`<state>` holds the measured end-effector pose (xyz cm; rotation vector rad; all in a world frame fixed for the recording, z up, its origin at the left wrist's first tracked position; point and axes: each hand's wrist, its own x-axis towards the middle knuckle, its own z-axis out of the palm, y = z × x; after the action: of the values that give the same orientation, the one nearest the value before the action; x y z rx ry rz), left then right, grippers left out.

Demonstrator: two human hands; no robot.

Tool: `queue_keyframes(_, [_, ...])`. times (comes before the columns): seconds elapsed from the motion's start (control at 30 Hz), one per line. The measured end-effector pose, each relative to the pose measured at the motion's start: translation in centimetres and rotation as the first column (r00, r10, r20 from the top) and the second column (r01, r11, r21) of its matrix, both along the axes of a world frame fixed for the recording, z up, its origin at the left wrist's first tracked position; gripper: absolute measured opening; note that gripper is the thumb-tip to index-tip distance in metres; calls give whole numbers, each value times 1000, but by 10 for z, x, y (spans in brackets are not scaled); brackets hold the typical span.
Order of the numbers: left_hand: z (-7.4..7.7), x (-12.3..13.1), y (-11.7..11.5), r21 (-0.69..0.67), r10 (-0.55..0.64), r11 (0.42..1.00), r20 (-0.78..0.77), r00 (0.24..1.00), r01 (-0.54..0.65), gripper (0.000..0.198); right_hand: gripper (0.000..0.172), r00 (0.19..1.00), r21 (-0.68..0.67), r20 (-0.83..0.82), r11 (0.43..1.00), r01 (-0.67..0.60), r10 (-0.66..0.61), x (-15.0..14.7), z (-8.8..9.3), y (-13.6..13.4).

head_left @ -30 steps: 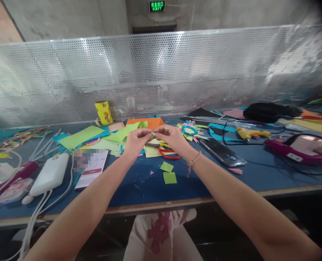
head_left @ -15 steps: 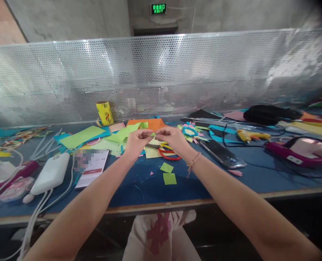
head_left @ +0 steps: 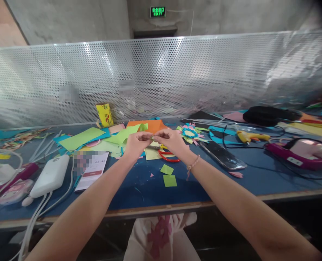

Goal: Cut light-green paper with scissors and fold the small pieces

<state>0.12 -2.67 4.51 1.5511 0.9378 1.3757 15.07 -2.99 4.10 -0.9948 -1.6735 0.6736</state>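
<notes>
My left hand (head_left: 138, 142) and my right hand (head_left: 170, 140) meet fingertip to fingertip above the table. Pinched between them is a small piece of green paper (head_left: 152, 138), mostly covered by the fingers. Beneath my right hand lie scissors with red and yellow handles (head_left: 168, 156), partly hidden. Two green paper squares (head_left: 170, 180) rest on the blue tabletop nearer to me. Right of my right hand is a layered paper flower (head_left: 189, 132) in blue, pink and pale green. Behind my left hand are green paper sheets (head_left: 124, 134) and an orange sheet (head_left: 157, 125).
On the left are a lit phone (head_left: 95, 172), a white power bank (head_left: 50, 175) with cables, and a yellow packet (head_left: 104, 115). At right lie a dark phone (head_left: 223, 155), a yellow glue gun (head_left: 252, 136) and a purple power strip (head_left: 294, 155). A perforated metal screen (head_left: 155, 76) stands behind.
My fingertips have drawn closer together, and less of the green paper shows between them. The camera view has shifted very slightly; the things on the table stay put.
</notes>
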Motion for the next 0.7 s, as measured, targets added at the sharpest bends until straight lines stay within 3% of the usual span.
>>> queue_keyframes(0.4, [1, 1, -4, -11, -28, 1000, -64, 998, 28, 16, 10, 996, -4, 89, 1000, -30, 31, 5, -1, 6])
queue_keyframes(0.7, [-5, -6, 7, 60, -11, 998, -89, 996, 16, 19, 19, 996, -97, -19, 992, -83, 82, 4, 3, 3])
